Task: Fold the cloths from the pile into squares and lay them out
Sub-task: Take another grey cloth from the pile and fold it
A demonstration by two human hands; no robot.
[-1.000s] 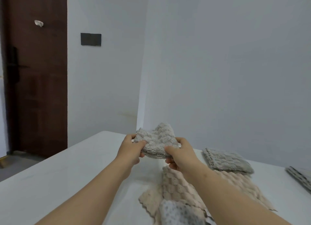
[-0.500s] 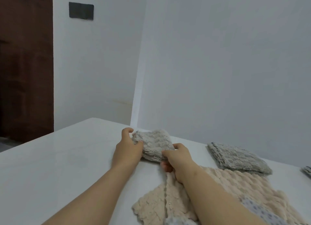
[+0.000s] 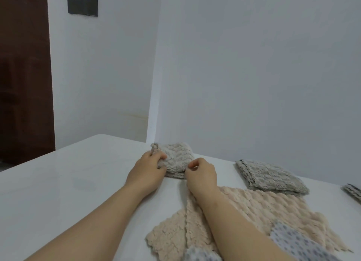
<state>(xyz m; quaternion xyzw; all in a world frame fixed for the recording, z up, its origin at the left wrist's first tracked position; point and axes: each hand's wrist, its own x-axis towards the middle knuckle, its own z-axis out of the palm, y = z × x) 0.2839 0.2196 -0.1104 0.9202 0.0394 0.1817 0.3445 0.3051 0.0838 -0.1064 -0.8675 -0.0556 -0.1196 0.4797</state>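
Observation:
A folded light grey cloth [image 3: 176,159] lies on the white table [image 3: 78,182] near its far edge. My left hand [image 3: 148,171] grips the cloth's left corner with curled fingers. My right hand [image 3: 201,174] pinches its near right edge. Under my right forearm spreads the pile: a beige cloth [image 3: 244,217] lying flat and a white dotted cloth [image 3: 297,245] on top of it at the bottom right.
A folded grey cloth [image 3: 269,177] lies to the right, and another folded cloth [image 3: 353,192] peeks in at the right edge. White walls [image 3: 254,85] stand close behind the table. A dark door [image 3: 23,75] is at the far left.
Both hands lowered the light grey cloth from mid-air down onto the table and still hold it. The camera has tilted downward.

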